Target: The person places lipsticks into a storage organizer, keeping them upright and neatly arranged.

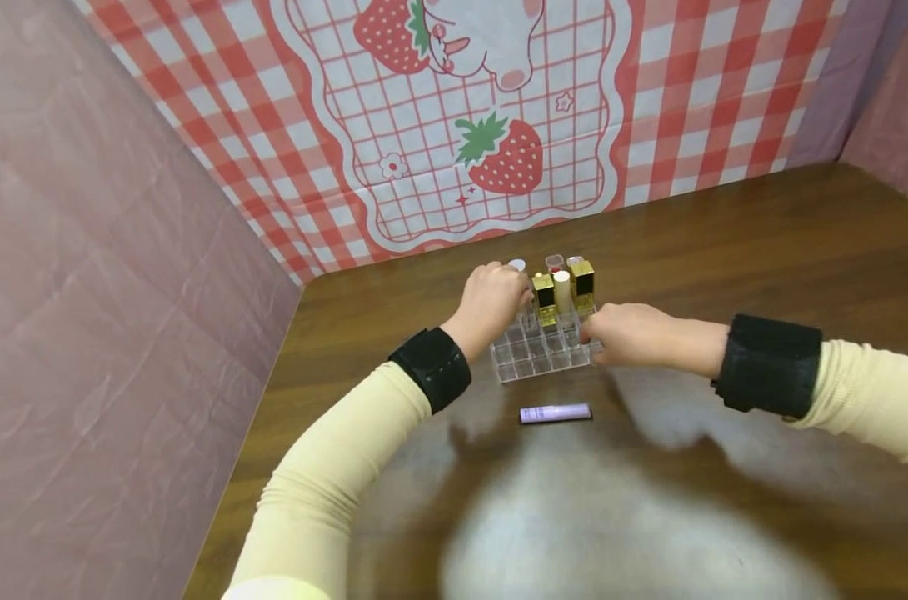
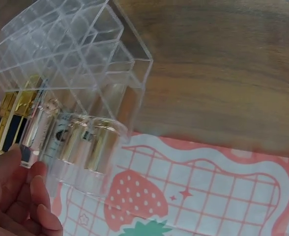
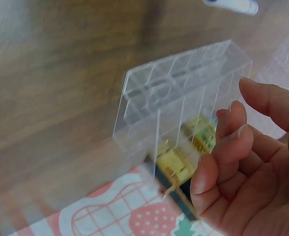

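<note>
A clear acrylic lipstick organizer (image 1: 540, 354) with stepped square compartments stands on the table. Several lipsticks are upright in its back part, including gold-and-black ones (image 1: 583, 283) and a cream-coloured tube (image 1: 562, 292). My left hand (image 1: 495, 300) is at the organizer's back left. In the left wrist view, its thumb and finger pinch the end of a slim pinkish lipstick (image 2: 31, 147) standing among the others. At the organizer's right end is my right hand (image 1: 630, 335), its fingers loosely curled and thumb apart, nothing visible between them. Whether it touches the organizer I cannot tell.
A lilac tube (image 1: 555, 413) lies on the wooden table (image 1: 334, 350) in front of the organizer. Behind stands a red-and-white checked cloth (image 1: 694, 108) with strawberries, and a pink cloth (image 1: 109, 292) hangs on the left.
</note>
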A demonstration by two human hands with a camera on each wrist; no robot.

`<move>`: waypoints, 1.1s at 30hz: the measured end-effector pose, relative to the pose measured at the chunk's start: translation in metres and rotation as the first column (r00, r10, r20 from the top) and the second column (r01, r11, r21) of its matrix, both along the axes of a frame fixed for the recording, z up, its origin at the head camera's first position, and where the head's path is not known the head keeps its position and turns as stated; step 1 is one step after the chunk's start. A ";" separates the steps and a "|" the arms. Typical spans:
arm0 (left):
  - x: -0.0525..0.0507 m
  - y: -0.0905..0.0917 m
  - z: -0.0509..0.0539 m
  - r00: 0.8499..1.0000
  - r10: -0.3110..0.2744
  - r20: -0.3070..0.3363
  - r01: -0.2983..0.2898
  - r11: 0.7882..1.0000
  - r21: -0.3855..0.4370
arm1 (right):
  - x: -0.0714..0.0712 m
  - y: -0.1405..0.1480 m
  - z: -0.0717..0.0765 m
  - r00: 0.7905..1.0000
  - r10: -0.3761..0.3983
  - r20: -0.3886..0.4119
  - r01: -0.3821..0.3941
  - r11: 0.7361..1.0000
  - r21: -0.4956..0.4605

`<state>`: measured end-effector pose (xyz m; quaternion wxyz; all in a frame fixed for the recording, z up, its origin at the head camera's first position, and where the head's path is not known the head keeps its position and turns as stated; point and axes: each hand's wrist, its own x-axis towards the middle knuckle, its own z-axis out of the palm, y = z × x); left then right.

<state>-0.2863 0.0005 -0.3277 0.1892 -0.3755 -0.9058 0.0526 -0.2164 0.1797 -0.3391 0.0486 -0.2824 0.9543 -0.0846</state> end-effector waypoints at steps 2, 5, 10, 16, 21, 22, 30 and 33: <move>0.001 -0.003 0.000 1.000 0.006 0.014 -0.006 1.000 0.010 | 0.005 -0.006 -0.002 0.999 0.034 0.001 -0.034 0.999 0.009; 0.002 -0.011 0.000 0.998 0.028 0.051 -0.031 0.999 0.045 | 0.013 -0.015 -0.009 0.996 0.093 -0.003 -0.093 0.996 0.017; 0.004 -0.028 0.001 0.994 0.063 0.094 -0.072 0.993 0.092 | 0.025 -0.026 -0.025 0.991 0.136 -0.013 -0.135 0.990 0.025; 0.008 -0.044 -0.004 0.989 0.080 0.122 -0.095 0.988 0.120 | 0.031 -0.030 -0.046 0.990 0.127 -0.063 -0.124 0.991 0.047; 0.009 -0.055 -0.012 0.984 0.103 0.144 -0.122 0.984 0.127 | 0.030 -0.031 -0.056 0.990 0.111 -0.083 -0.107 0.993 0.047; 0.009 -0.057 -0.013 0.984 0.103 0.145 -0.122 0.984 0.133 | 0.030 -0.031 -0.056 0.991 0.108 -0.083 -0.105 0.994 0.039; 0.007 -0.068 -0.016 0.981 0.087 0.171 -0.118 0.976 0.183 | 0.016 -0.029 -0.015 0.990 0.104 -0.090 -0.110 0.992 -0.063; 0.005 -0.071 -0.017 0.976 0.103 0.193 -0.137 0.976 0.171 | 0.003 -0.030 0.014 0.980 0.108 -0.165 -0.121 0.990 -0.072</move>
